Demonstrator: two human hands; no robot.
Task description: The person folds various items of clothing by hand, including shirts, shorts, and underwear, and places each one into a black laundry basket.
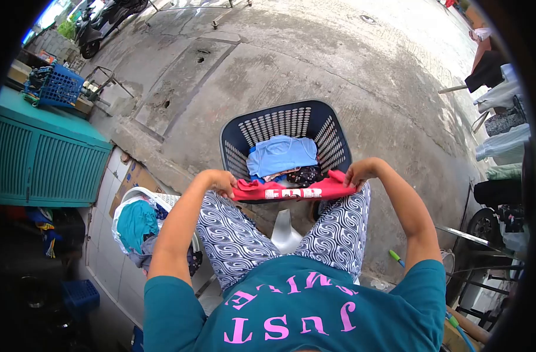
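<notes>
A red garment with a white printed pattern is stretched out flat between my hands, over the near rim of a dark laundry basket. My left hand has its fingers closed on one end of the garment. At the other end, my right hand pinches the cloth. Inside the basket lies a folded light blue garment on top of other clothes, among them a black patterned piece. The basket stands on the ground in front of my knees.
Beside my left leg a white basket holds a heap of clothes, a teal piece on top. A teal cabinet with a blue crate stands at the left. Clothes hang along the right. A scooter is parked far left.
</notes>
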